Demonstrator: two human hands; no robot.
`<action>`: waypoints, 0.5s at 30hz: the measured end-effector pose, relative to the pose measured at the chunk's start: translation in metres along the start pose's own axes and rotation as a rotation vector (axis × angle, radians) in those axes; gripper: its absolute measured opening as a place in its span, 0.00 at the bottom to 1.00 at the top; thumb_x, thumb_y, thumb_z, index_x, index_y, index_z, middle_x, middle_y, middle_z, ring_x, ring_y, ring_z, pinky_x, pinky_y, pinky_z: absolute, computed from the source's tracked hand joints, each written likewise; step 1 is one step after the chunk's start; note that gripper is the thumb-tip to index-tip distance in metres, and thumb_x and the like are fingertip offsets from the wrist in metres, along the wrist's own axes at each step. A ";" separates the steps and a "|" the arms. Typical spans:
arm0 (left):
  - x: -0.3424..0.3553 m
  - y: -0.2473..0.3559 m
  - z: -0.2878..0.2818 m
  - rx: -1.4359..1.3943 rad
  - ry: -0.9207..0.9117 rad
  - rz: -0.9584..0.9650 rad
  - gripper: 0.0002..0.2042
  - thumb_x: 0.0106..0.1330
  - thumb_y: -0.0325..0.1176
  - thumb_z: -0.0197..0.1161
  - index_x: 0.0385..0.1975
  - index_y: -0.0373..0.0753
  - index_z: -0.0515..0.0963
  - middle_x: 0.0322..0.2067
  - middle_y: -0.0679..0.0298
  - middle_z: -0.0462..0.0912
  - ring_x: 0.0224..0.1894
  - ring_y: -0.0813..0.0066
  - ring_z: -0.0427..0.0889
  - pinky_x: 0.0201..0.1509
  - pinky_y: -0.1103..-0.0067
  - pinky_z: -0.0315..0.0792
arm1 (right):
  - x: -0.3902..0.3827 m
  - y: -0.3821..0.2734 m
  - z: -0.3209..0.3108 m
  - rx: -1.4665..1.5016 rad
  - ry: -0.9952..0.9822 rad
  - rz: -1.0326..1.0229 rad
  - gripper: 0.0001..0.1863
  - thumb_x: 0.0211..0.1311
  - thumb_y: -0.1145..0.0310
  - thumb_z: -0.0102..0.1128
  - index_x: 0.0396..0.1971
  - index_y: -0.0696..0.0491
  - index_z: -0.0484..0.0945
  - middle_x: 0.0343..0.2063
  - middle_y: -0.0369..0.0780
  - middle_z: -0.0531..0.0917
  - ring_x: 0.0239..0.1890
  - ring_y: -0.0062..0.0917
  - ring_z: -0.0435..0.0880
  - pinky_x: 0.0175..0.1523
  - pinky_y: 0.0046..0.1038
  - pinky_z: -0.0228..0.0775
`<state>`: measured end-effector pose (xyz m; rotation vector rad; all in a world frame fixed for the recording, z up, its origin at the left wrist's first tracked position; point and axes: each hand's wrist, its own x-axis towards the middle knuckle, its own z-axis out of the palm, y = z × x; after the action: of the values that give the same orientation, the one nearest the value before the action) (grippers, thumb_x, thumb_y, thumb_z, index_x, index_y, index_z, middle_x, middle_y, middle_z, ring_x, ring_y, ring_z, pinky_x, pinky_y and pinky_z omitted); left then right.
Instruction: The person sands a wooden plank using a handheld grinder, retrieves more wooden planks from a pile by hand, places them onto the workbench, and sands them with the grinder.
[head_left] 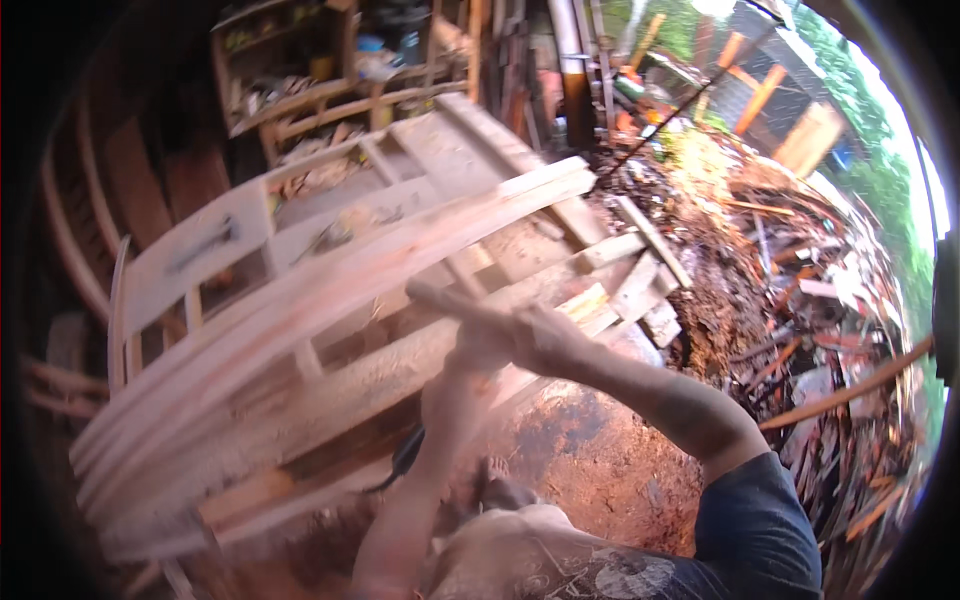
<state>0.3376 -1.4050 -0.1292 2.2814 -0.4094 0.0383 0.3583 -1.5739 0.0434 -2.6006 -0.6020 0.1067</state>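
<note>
Your left hand [480, 350] and right hand [543, 340] sit together, both apparently clamped on a brown stick [440, 300], though blurred; it's over the wooden table [447, 165], near long pale planks [350, 257].

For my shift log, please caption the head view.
Left hand and right hand close together on a blurred stick-like piece, beside long pale planks across a wooden frame.
</note>
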 end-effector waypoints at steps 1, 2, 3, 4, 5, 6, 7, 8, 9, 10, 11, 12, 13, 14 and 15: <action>0.001 0.002 -0.001 -0.001 -0.006 0.030 0.28 0.59 0.39 0.76 0.56 0.36 0.71 0.42 0.55 0.86 0.44 0.53 0.87 0.47 0.62 0.79 | -0.017 0.002 -0.002 -0.054 0.024 0.008 0.18 0.72 0.67 0.56 0.60 0.49 0.80 0.22 0.50 0.83 0.24 0.40 0.86 0.31 0.44 0.76; 0.000 0.010 -0.006 0.055 0.012 0.063 0.30 0.59 0.40 0.76 0.57 0.35 0.70 0.43 0.53 0.85 0.45 0.51 0.86 0.48 0.61 0.79 | -0.046 0.017 0.001 -0.080 0.089 0.012 0.20 0.73 0.68 0.55 0.62 0.47 0.79 0.21 0.49 0.82 0.23 0.40 0.85 0.30 0.45 0.75; -0.001 0.014 -0.009 0.082 0.023 0.082 0.31 0.59 0.41 0.76 0.57 0.34 0.70 0.44 0.53 0.85 0.45 0.50 0.86 0.48 0.61 0.78 | -0.074 0.017 -0.005 -0.067 0.038 0.103 0.22 0.73 0.67 0.55 0.65 0.45 0.76 0.20 0.49 0.81 0.23 0.41 0.84 0.30 0.44 0.75; -0.002 0.017 -0.011 0.113 0.033 0.098 0.32 0.59 0.42 0.76 0.58 0.33 0.70 0.44 0.52 0.84 0.46 0.50 0.86 0.48 0.61 0.78 | -0.095 0.014 -0.014 -0.048 -0.018 0.182 0.24 0.74 0.67 0.55 0.68 0.43 0.74 0.19 0.49 0.80 0.22 0.42 0.83 0.30 0.44 0.74; 0.000 0.020 -0.011 0.136 0.012 0.103 0.32 0.58 0.43 0.76 0.57 0.33 0.70 0.46 0.51 0.84 0.46 0.48 0.85 0.49 0.59 0.78 | -0.106 0.011 -0.026 -0.055 -0.006 0.181 0.24 0.74 0.67 0.55 0.68 0.43 0.74 0.19 0.49 0.80 0.22 0.42 0.83 0.30 0.44 0.74; 0.001 0.021 -0.012 0.156 -0.017 0.113 0.32 0.58 0.44 0.76 0.56 0.33 0.70 0.48 0.50 0.83 0.47 0.46 0.84 0.50 0.58 0.77 | -0.118 0.003 -0.035 -0.104 -0.042 0.215 0.25 0.74 0.66 0.56 0.70 0.42 0.72 0.19 0.49 0.80 0.22 0.42 0.83 0.30 0.44 0.74; 0.003 0.022 -0.014 0.155 -0.020 0.128 0.32 0.58 0.44 0.76 0.56 0.33 0.70 0.48 0.50 0.83 0.47 0.46 0.84 0.50 0.58 0.77 | -0.125 -0.002 -0.039 -0.151 -0.079 0.249 0.27 0.74 0.65 0.56 0.72 0.40 0.70 0.19 0.49 0.80 0.22 0.42 0.83 0.30 0.45 0.74; 0.005 0.022 -0.018 0.058 -0.071 0.074 0.33 0.57 0.45 0.77 0.56 0.33 0.70 0.49 0.49 0.82 0.47 0.45 0.84 0.51 0.57 0.77 | -0.127 -0.001 -0.039 -0.152 -0.069 0.257 0.27 0.74 0.65 0.56 0.72 0.40 0.70 0.19 0.49 0.80 0.22 0.42 0.83 0.30 0.45 0.74; 0.006 0.022 -0.020 -0.037 -0.123 0.018 0.34 0.56 0.46 0.77 0.56 0.33 0.70 0.51 0.48 0.81 0.47 0.44 0.84 0.51 0.56 0.77 | -0.124 -0.001 -0.040 -0.186 -0.016 0.208 0.28 0.74 0.65 0.56 0.72 0.39 0.69 0.19 0.48 0.80 0.22 0.42 0.83 0.30 0.45 0.74; 0.005 0.021 -0.019 -0.033 -0.127 0.026 0.34 0.56 0.46 0.77 0.56 0.33 0.70 0.51 0.48 0.81 0.47 0.44 0.84 0.51 0.56 0.77 | -0.120 -0.003 -0.041 -0.220 0.036 0.158 0.29 0.74 0.65 0.56 0.73 0.38 0.68 0.19 0.48 0.79 0.22 0.43 0.83 0.30 0.45 0.74; 0.004 0.018 -0.015 0.007 -0.074 0.075 0.34 0.55 0.46 0.78 0.56 0.33 0.70 0.49 0.48 0.82 0.47 0.44 0.84 0.51 0.55 0.77 | -0.118 -0.009 -0.046 -0.147 -0.036 0.213 0.29 0.74 0.65 0.57 0.73 0.37 0.67 0.19 0.48 0.80 0.21 0.44 0.82 0.30 0.46 0.74; 0.005 0.019 -0.016 0.047 -0.020 0.123 0.35 0.55 0.45 0.79 0.56 0.33 0.70 0.47 0.47 0.82 0.46 0.43 0.84 0.51 0.55 0.77 | -0.118 -0.008 -0.044 -0.145 -0.028 0.219 0.29 0.74 0.65 0.57 0.73 0.37 0.67 0.19 0.48 0.80 0.21 0.44 0.82 0.30 0.46 0.74; 0.006 0.020 -0.016 0.048 -0.025 0.131 0.35 0.55 0.45 0.79 0.56 0.33 0.70 0.47 0.47 0.82 0.46 0.43 0.84 0.51 0.55 0.77 | -0.119 -0.006 -0.042 -0.166 -0.044 0.223 0.29 0.74 0.65 0.57 0.74 0.37 0.67 0.20 0.48 0.80 0.21 0.45 0.82 0.29 0.46 0.74; 0.007 0.023 -0.017 0.033 -0.048 0.086 0.35 0.54 0.45 0.79 0.56 0.32 0.70 0.45 0.47 0.83 0.46 0.43 0.84 0.51 0.55 0.77 | -0.119 -0.005 -0.040 -0.186 -0.061 0.228 0.30 0.74 0.64 0.57 0.74 0.37 0.66 0.20 0.48 0.81 0.21 0.46 0.82 0.29 0.47 0.74; 0.006 0.023 -0.020 0.024 -0.064 0.026 0.35 0.54 0.45 0.79 0.57 0.32 0.70 0.44 0.46 0.84 0.46 0.43 0.84 0.51 0.55 0.77 | -0.118 -0.009 -0.041 -0.179 -0.066 0.220 0.30 0.74 0.64 0.57 0.74 0.37 0.66 0.20 0.48 0.81 0.21 0.46 0.82 0.29 0.47 0.74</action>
<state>0.3384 -1.4063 -0.0984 2.3058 -0.4743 -0.0171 0.2557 -1.6351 0.0810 -2.8406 -0.3593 0.2185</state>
